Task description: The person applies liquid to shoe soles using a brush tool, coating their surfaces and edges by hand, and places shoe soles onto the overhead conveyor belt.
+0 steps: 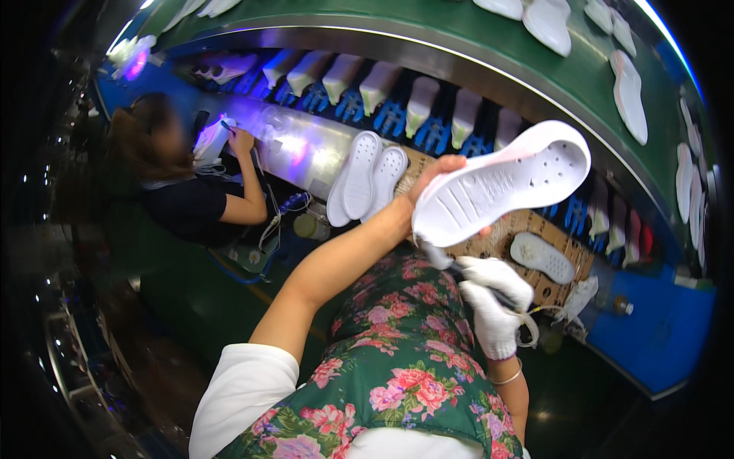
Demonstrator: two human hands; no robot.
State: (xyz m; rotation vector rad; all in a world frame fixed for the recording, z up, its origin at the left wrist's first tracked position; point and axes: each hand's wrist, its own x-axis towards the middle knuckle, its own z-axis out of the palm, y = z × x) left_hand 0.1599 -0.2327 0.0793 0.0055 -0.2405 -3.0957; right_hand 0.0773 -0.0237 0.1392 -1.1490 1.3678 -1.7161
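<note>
A white shoe sole (478, 187), with ridges at its heel and small holes at its forefoot, is held up in my left hand (425, 182). My bare left fingers close round its edges, one showing past the lower side. My right hand (493, 306), in a white knitted glove, grips a brush (437, 256) with a dark handle and a greyish, blurred head at the sole's heel end. Below the held sole, another white sole (543, 257) lies on a brown perforated board (489, 243). Several more soles (362, 176) are grouped left of my left forearm.
Shoe uppers (380, 86) stand in a row on the shelf, beside blue supports. Above, a green belt (428, 17) carries white soles. At left, a co-worker (202, 191) handles a shoe. A jar (310, 226) stands nearby; a white cloth (579, 297) lies right of the board.
</note>
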